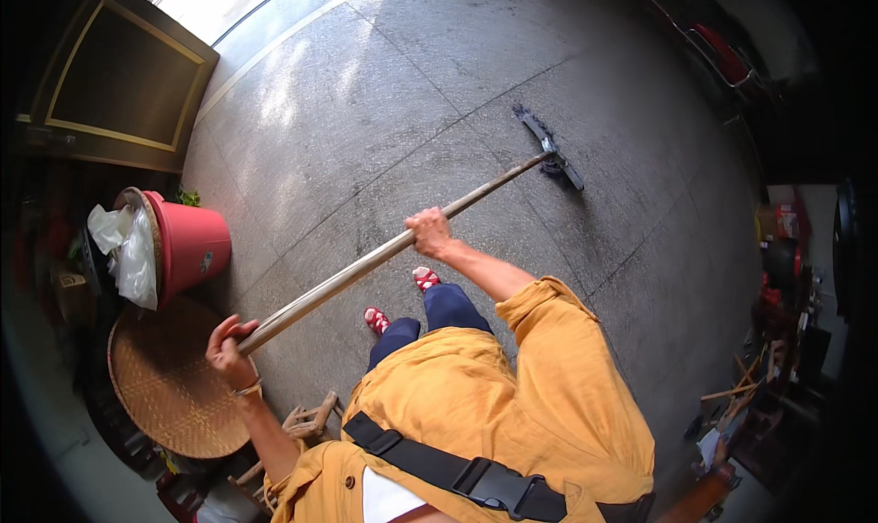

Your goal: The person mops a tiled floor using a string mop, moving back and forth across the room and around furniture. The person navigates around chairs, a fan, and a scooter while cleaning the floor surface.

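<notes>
A flat mop (366, 261) with a long pale wooden handle slants across the view. Its dark, fringed head (549, 150) rests on the grey floor to the far right. Around the middle of the handle, my right hand (430, 231) is closed. At the handle's upper end, near the left side, my left hand (232, 351) holds the pole, with some fingers partly stretched along it. A band circles my left wrist.
A pink bucket (194, 246) with white plastic bags (135, 253) stands at left, by a round woven tray (169, 386) and a wooden stool (313, 418). A dark door (123, 80) is at upper left. Clutter lines the right side, with a red chair (722, 55) farther back.
</notes>
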A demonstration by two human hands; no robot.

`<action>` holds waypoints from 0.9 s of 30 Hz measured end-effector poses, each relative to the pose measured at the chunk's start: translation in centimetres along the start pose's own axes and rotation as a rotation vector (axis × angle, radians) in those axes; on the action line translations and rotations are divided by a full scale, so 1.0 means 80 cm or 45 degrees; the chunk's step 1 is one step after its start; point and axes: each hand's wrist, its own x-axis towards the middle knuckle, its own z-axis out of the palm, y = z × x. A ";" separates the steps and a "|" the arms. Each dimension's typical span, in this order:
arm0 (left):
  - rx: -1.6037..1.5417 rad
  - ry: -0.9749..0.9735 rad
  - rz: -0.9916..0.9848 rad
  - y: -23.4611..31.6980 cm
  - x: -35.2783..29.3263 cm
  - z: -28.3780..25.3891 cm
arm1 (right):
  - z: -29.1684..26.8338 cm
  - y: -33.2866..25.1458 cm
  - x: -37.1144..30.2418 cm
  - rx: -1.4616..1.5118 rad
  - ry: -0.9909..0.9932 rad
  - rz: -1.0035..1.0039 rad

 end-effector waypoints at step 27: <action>0.001 -0.031 0.145 0.055 -0.020 -0.141 | 0.048 -0.187 0.044 0.426 -0.225 -0.273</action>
